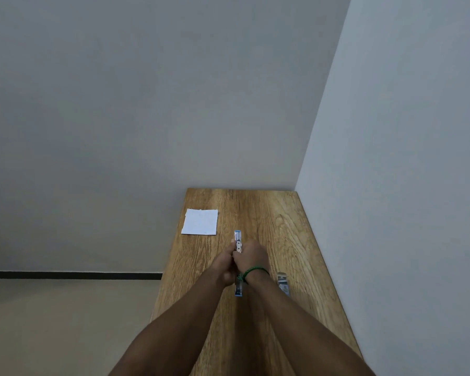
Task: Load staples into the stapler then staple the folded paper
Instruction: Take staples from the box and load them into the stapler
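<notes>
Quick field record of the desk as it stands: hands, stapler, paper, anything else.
left hand: gripping the stapler
right hand: also on the stapler, green band at the wrist
stapler: opened out flat, lengthwise along the table
folded paper: flat near the far left corner, untouched
small box: beside the right wrist; contents unclear

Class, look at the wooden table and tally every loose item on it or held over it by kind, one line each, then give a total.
Blue and silver stapler, opened out and held in both hands: 1
White folded paper, lying flat at the far left: 1
Small silver and blue box, beside the right wrist, contents too small to tell: 1
Total: 3
</notes>
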